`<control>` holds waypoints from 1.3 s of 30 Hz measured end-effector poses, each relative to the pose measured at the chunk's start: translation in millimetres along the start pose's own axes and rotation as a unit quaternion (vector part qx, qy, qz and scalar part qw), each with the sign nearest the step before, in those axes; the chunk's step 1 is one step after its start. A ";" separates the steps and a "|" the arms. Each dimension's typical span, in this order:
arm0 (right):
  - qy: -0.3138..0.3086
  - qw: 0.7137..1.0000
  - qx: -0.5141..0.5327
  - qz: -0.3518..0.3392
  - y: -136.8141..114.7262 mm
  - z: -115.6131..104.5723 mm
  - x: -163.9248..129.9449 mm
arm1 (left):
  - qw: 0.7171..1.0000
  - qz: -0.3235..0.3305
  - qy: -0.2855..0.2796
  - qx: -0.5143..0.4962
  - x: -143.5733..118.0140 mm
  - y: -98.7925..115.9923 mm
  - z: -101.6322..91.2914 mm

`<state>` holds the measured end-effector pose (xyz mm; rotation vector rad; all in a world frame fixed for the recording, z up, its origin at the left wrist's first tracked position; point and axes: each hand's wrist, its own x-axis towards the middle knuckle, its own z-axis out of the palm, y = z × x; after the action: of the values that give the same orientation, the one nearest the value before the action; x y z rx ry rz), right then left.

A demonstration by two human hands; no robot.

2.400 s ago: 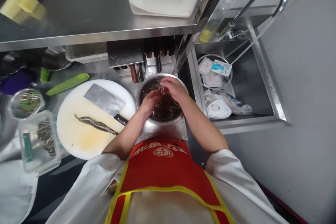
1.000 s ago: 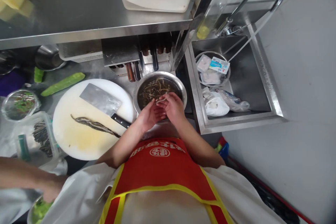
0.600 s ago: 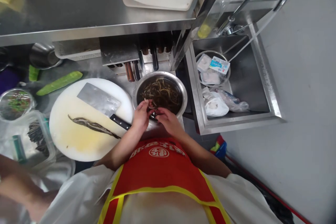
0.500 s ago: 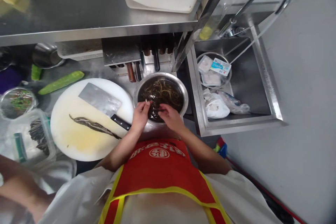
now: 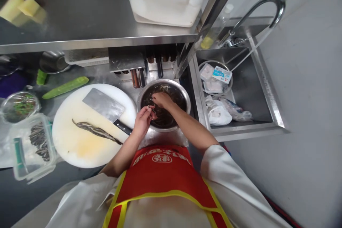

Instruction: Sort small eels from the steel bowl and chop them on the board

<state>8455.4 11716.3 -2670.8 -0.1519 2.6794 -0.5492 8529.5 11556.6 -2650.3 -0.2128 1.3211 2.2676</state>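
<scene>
1. Bowl (image 5: pixel 188 105), centre of the frame: dark liquid, pale strands.
2. Left hand (image 5: pixel 143 119), over its lower-left rim: fingertips bunched; cannot tell if gripping.
3. Right hand (image 5: pixel 161 100), over the liquid: fingers curled, grip unclear.
4. Cleaver (image 5: pixel 103 104), board (image 5: pixel 65 128): left of centre.

Premises identified as a kitchen, apparently commercial. Evidence: stainless-steel shelf (image 5: pixel 80 41) above a metal counter (image 5: pixel 97 73); deep sink (image 5: pixel 251 82) with gooseneck faucet (image 5: pixel 281 5); slotted knife rack (image 5: pixel 127 60), handles protruding; round cutting board (image 5: pixel 66 128) bearing a cleaver (image 5: pixel 103 103); long green vegetable (image 5: pixel 65 88); metal bowl (image 5: pixel 188 102); red apron (image 5: pixel 162 178) with printed lettering (image 5: pixel 161 157).
</scene>
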 end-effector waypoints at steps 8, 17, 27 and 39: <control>0.080 0.882 0.464 -0.030 34.4 -17.2 -33.4 | 0.978 -0.147 0.035 -0.144 39.5 5.3 6.1; 0.105 0.687 0.716 0.060 25.6 -30.6 -77.5 | 0.950 -0.244 0.039 -0.192 61.8 -10.4 17.5; 0.094 0.688 0.719 0.034 7.2 -37.9 -116.0 | 0.927 -0.294 0.024 -0.232 60.4 -32.2 33.1; 0.057 0.722 0.685 0.079 7.5 1.7 -158.2 | 0.911 -0.297 0.044 -0.283 57.3 -26.4 34.1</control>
<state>8600.5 11751.5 -2618.1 0.5323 1.6524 -2.2678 8497.1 11615.8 -2674.5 -0.8043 0.4851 2.0391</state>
